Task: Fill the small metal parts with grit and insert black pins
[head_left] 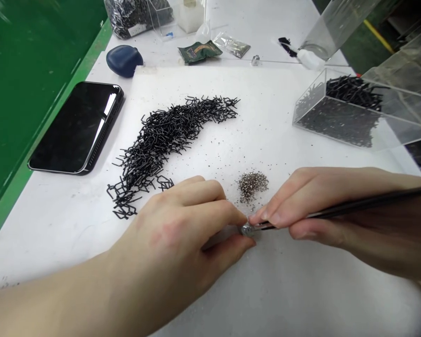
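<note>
Between thumb and index finger, my left hand [192,224] pinches a small silvery metal part [247,229] low over the white work surface. My right hand [323,206] is closed around a thin black tool [372,202], whose narrow tip meets the metal part. Just beyond the fingertips lies a little heap of tiny shiny metal pieces [252,186]. A long curved pile of short bent black pieces [171,128] stretches behind and to the left of my left hand.
A black phone [75,126] and a dark blue rounded object [124,61] lie on the left. At right, a clear box [351,117] holds more black pieces. Small packets [199,51], a clear cylinder [331,32] and a filled bag [133,16] stand farther back.
</note>
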### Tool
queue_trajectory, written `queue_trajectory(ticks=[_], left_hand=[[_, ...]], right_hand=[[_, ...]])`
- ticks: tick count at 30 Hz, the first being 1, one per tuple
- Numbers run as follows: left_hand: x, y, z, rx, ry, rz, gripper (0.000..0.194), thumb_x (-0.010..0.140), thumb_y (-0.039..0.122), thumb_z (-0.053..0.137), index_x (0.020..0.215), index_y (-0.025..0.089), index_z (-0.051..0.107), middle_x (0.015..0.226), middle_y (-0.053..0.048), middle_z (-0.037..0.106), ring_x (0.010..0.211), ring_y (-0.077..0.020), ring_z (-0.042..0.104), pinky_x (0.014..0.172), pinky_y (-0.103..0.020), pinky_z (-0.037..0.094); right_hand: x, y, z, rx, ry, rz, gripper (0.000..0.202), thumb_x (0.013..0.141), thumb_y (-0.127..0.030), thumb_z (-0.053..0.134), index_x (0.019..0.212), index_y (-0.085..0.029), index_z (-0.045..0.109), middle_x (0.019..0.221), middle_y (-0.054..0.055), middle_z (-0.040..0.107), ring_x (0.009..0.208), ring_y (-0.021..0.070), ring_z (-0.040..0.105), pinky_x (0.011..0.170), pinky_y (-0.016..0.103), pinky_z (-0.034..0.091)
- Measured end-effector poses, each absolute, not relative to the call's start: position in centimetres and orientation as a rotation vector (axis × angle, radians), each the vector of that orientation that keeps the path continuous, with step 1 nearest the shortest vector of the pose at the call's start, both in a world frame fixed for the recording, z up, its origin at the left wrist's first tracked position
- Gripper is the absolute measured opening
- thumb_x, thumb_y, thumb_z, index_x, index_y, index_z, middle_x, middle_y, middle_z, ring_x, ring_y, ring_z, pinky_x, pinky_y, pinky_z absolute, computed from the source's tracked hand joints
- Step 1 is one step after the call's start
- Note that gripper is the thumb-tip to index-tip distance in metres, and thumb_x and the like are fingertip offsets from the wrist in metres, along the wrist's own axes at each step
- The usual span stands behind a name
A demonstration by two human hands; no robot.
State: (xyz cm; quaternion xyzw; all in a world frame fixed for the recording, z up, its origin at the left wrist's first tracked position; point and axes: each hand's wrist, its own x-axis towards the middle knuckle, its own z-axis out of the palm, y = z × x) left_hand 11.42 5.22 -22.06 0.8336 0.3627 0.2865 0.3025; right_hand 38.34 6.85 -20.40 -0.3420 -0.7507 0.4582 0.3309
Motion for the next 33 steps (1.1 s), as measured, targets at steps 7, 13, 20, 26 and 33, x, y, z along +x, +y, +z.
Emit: queue_trajectory(ticks=[7,13,20,26,33], left_hand=[[11.38,5.27,-22.31,2.217,0.934,0.77,0.014,0.107,0.014,0.077,0.1,0.019,0.089,0.083,0.002,0.07,0.079,-0.0139,0.068,0.062,-0.027,0.048],[11.45,5.47,-22.07,2.216,0.93,0.765,0.013,0.105,0.013,0.079,0.099,0.016,0.09,0.082,0.002,0.07,0.077,-0.0134,0.067,0.061,-0.026,0.048],[11.46,5.4,-21.93,2.229,0.923,0.774,0.009,0.101,0.01,0.084,0.096,0.014,0.09,0.08,0.002,0.07,0.078,-0.0129,0.067,0.058,-0.025,0.046],[11.37,5.29,-22.1,2.211,0.914,0.774,0.012,0.104,0.011,0.08,0.098,0.015,0.089,0.082,0.002,0.069,0.079,-0.0129,0.067,0.061,-0.026,0.047],[11.7,5.34,-22.16,2.223,0.928,0.772,0.01,0.103,0.011,0.084,0.096,0.015,0.089,0.081,0.003,0.069,0.073,-0.0116,0.064,0.058,-0.026,0.045]], right_hand=[[38.27,6.55,-20.19,-0.897,-1.959,1.175,0.008,0.1,-0.021,0.092,0.096,-0.027,0.095,0.094,0.004,0.094,0.083,0.0218,0.091,0.077,0.021,0.074],[38.43,6.46,-20.37,-0.913,-1.928,1.2,0.011,0.097,-0.019,0.093,0.097,-0.03,0.095,0.094,0.004,0.094,0.083,0.0239,0.091,0.075,0.025,0.075],[38.77,5.93,-20.85,-0.949,-1.874,1.24,0.016,0.101,-0.022,0.092,0.107,-0.036,0.095,0.097,0.001,0.093,0.09,0.0232,0.091,0.077,0.027,0.076],[39.03,6.05,-20.71,-0.928,-1.921,1.227,0.015,0.102,-0.021,0.091,0.107,-0.034,0.094,0.099,0.003,0.094,0.091,0.0229,0.091,0.078,0.027,0.075],[38.78,6.12,-20.63,-0.931,-1.92,1.232,0.011,0.103,-0.024,0.092,0.105,-0.034,0.095,0.098,0.001,0.094,0.091,0.0213,0.091,0.08,0.024,0.074]])
